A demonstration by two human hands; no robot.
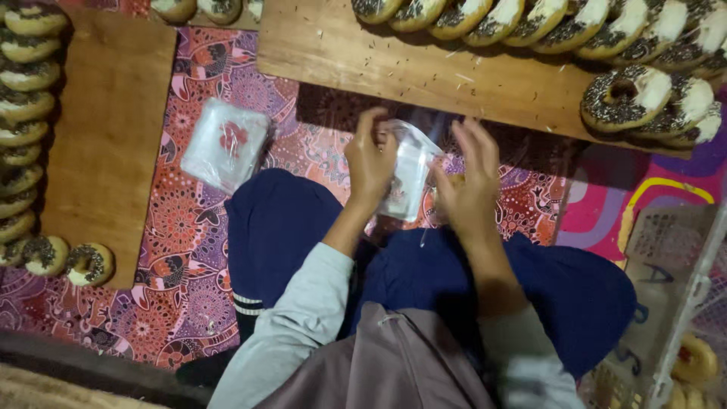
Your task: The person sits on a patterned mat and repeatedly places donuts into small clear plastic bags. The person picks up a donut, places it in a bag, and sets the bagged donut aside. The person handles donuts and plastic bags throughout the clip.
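My left hand [369, 163] and my right hand [471, 182] both grip a small clear plastic bag [409, 173] above my knees in dark blue trousers. The bag is held between the two hands, its mouth pulled apart by the fingers. A doughnut seems to show through the plastic by my right palm, but it is mostly hidden. A stack of clear plastic bags with a red print [226, 144] lies on the patterned mat to the left of my left hand.
A wooden board [424, 68] ahead carries rows of doughnuts [628, 95] with chocolate sprinkles and white topping. Another board [113, 129] on the left holds a column of doughnuts [23, 106]. A clear container [681, 303] with doughnuts stands at the lower right.
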